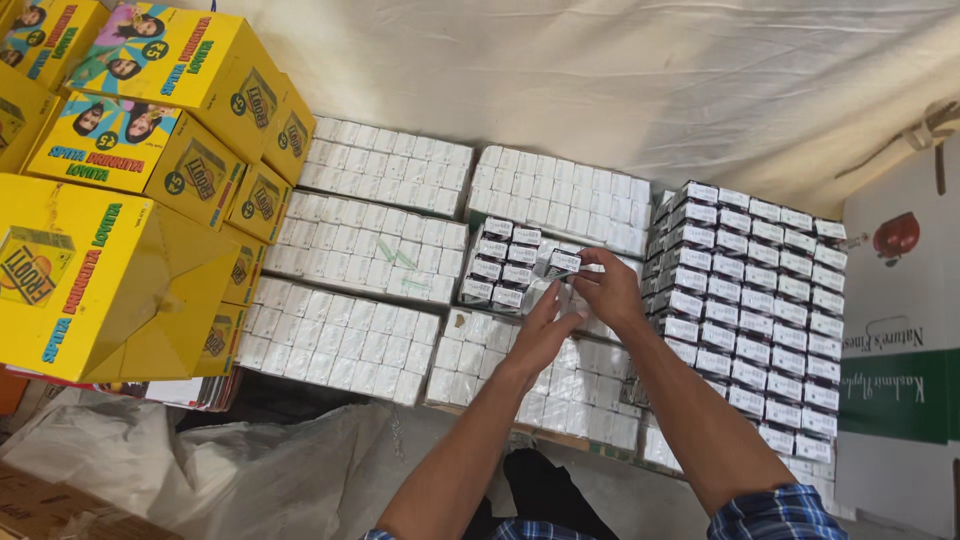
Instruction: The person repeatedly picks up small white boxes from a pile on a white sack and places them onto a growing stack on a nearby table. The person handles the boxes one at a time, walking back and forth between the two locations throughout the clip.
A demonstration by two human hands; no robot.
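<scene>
Both hands reach forward, left [545, 330] flat, right [608, 288] pinching.

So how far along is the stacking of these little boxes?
Done: a tall block of dark-ended boxes stands at the right, and white packs cover the base. In hand: the right hand sets a small box beside a short stack, the left hand steadying. Left: that stack sits far lower than the block.
</scene>
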